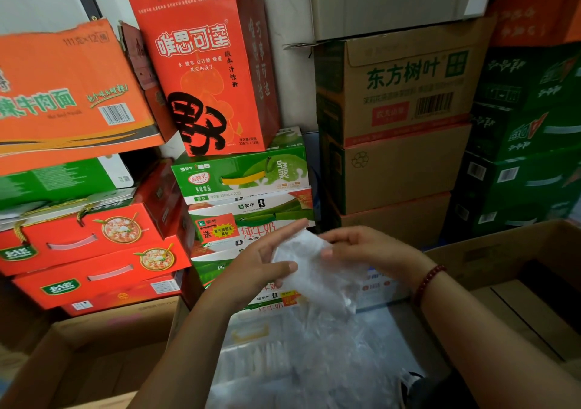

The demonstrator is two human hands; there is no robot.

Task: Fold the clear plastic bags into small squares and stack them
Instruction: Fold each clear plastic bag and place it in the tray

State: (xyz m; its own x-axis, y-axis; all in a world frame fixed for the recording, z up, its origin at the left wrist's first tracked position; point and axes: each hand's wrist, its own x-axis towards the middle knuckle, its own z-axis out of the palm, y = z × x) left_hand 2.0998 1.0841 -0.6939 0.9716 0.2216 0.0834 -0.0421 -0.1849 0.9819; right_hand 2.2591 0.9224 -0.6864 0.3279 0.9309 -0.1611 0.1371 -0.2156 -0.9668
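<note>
Far left: orange noodle carton (63,88) tilted on top of a green box (59,179), red gift boxes (85,245) with cord handles stacked below

Near left: open brown cardboard box (78,355), flaps up

Centre far: tall red gift bag (204,63) standing on stacked green-and-white milk cartons (245,173)

Left hand (261,267): raised at mid-frame, fingers straight and pointing up-right, thumb pressed against the left edge of the clear plastic bag (311,270); the bag is pinched between thumb and fingers

Clear plastic bag: held in the air between both hands, in front of the milk cartons, crumpled and partly folded, lower part hanging down toward a loose heap of clear plastic (314,361) lying near, below the hands

Right hand (361,245): fingers curled over the bag's upper right edge, gripping it; red bead bracelet (427,283) on the wrist

Right far: brown cartons (396,94) with green lettering, stacked; green drink cases (528,132) beyond them

Near right: another open brown box (518,267)
</note>
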